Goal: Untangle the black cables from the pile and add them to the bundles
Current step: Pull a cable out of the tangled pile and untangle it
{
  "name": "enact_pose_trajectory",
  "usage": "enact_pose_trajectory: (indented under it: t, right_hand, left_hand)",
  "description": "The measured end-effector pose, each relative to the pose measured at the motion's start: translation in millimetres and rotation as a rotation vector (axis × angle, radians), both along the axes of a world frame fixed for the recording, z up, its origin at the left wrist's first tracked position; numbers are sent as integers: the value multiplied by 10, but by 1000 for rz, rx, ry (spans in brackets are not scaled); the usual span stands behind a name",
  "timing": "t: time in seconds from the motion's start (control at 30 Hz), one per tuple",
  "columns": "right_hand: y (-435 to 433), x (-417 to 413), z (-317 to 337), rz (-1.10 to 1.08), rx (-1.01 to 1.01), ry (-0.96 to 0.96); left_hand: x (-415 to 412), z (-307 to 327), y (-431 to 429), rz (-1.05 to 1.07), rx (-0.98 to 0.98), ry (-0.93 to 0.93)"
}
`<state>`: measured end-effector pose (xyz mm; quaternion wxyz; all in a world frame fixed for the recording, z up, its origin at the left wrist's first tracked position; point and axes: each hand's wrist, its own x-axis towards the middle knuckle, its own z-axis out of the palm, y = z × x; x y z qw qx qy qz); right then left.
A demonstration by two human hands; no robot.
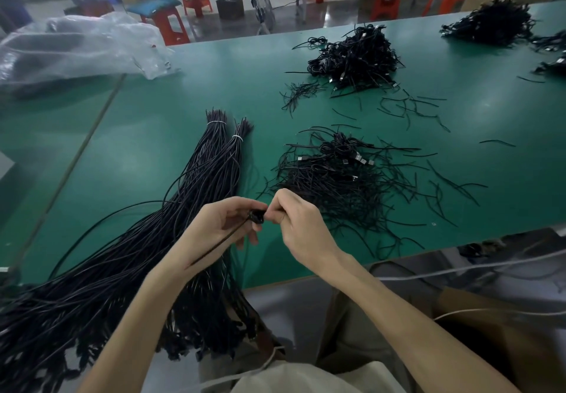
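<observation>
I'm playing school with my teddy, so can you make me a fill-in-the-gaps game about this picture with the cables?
The table top is coloured ____.
The left hand and right hand pinch one cable, coloured ____.
The long bundles lie on the person's ____ side.
Missing words: green, black, left.

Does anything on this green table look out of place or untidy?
Yes. Short black strands lie scattered loose on the table, right of the near pile, outside any heap. The tied bundles overhang the near edge.

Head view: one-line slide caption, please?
Left hand and right hand pinch a black cable between tied bundles and tangled pile.
</observation>
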<state>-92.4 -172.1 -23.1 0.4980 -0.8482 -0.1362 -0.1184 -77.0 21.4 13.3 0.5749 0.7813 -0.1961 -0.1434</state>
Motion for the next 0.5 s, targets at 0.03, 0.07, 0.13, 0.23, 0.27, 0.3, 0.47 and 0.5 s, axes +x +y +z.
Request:
enact_pose_trajectory:
  t: [0.03, 0.07, 0.13, 0.23, 0.27, 0.3, 0.47, 0.5]
  right_hand:
    - [21, 4, 9, -8, 47, 10]
    - [35, 9, 19, -17, 84, 19]
    - [41, 18, 38, -24, 117, 27]
    - [45, 7, 59, -12, 140, 13]
    - [50, 8, 65, -8, 136, 8]
    - [55, 9, 68, -3, 126, 3]
    - [50, 18, 71, 31, -4, -60]
    - [50, 9, 72, 43, -75, -120]
  left_hand:
    - [5, -5, -14, 15, 60, -73]
    - [6, -6, -29, 37, 107, -141]
    - [-8, -5, -43, 83, 191, -249]
    - [-16, 4, -69, 90, 155, -278]
    - [-16, 6, -97, 99, 114, -221]
    - [-7, -4, -120, 123, 106, -172]
    - [60, -46, -155, 236, 277, -185]
    - [72, -40, -151, 232, 305, -167]
